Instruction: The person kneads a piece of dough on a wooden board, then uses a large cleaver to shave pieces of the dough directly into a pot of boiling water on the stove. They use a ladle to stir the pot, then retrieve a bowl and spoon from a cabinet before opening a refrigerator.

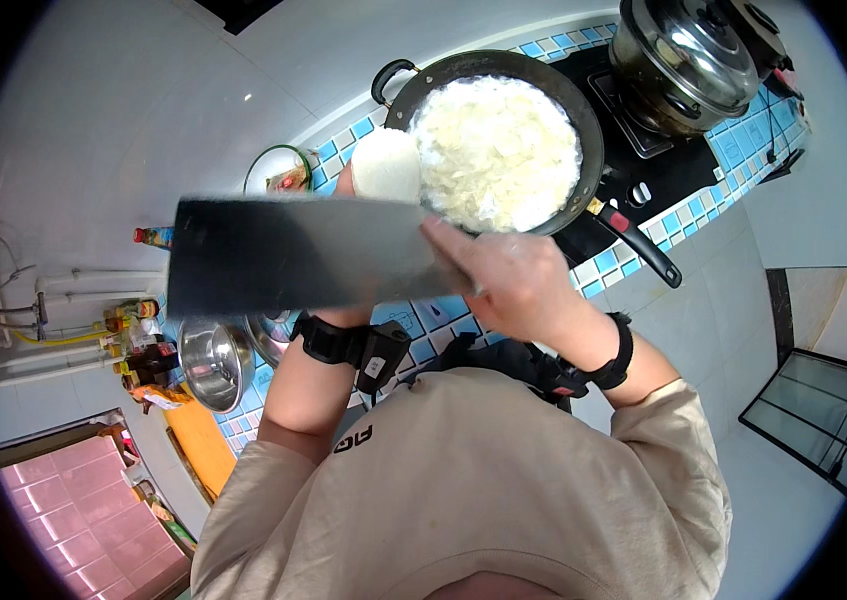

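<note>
A broad cleaver (281, 255) with a dark blade is in my right hand (521, 274), its flat side facing up and its tip pointing left. My right index finger lies along the blade. Behind the blade, my left hand (345, 182) holds a pale, rounded lump that looks like dough (387, 166); most of that hand is hidden. The lump is at the left rim of a black wok (590, 142). Thin pale pieces (502, 150) fill the wok in whitish, foamy liquid.
Right of the wok stands a lidded steel pot (671, 67) on the black cooktop (693, 161). The wok's handle (641, 244) juts over the counter's front edge. A glass bowl (254, 169), a steel bowl (215, 367) and several bottles (145, 356) stand to the left.
</note>
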Available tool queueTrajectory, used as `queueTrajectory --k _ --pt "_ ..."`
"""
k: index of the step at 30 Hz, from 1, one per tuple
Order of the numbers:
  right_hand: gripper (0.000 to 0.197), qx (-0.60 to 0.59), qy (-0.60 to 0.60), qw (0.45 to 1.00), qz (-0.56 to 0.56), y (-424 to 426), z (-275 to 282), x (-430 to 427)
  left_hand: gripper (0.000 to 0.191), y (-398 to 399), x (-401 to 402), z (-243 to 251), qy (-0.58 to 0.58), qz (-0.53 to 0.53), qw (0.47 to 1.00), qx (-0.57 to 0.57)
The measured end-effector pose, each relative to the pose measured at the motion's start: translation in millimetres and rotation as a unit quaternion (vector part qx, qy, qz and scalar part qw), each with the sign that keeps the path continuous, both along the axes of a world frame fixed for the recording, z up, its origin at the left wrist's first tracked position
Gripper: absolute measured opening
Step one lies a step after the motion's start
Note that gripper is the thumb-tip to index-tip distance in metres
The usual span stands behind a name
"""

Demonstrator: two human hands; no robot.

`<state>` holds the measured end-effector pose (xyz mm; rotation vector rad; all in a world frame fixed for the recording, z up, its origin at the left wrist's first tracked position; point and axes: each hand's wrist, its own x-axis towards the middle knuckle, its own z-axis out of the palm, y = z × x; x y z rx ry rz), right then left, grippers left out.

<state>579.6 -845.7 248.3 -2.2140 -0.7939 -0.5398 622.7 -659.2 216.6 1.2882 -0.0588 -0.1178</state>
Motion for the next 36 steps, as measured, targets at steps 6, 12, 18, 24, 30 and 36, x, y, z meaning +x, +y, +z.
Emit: queueTrajectory --k 6,12,18,24,30,36 --pt "0.062 -0.051 -0.020 0.998 -0.029 1 -14 2 0.041 0 -12 -2 -0.040 -0.013 0.995 -0.091" --pt "0.053 -0.071 0.102 0.982 -0.142 -28 -49 23 0.030 0 7 15 0.164 -0.059 0.926 -0.336" --pt "0.060 -0.031 0.014 0.999 -0.036 -7 -9 -1 0.028 -4 6 2 0.144 0.003 0.955 -0.260" --pt "0.065 -0.038 -0.032 0.999 0.015 2 2 -6 0.028 -7 -17 19 -0.015 -0.088 0.992 -0.093" --pt "0.060 -0.032 -0.054 0.997 -0.051 -11 -27 16 0.030 -11 -10 19 0.091 -0.047 0.961 -0.256" --pt "0.050 -0.077 0.113 0.976 -0.169 -38 -48 23 0.031 -23 2 33 0.183 0.068 0.965 -0.177"
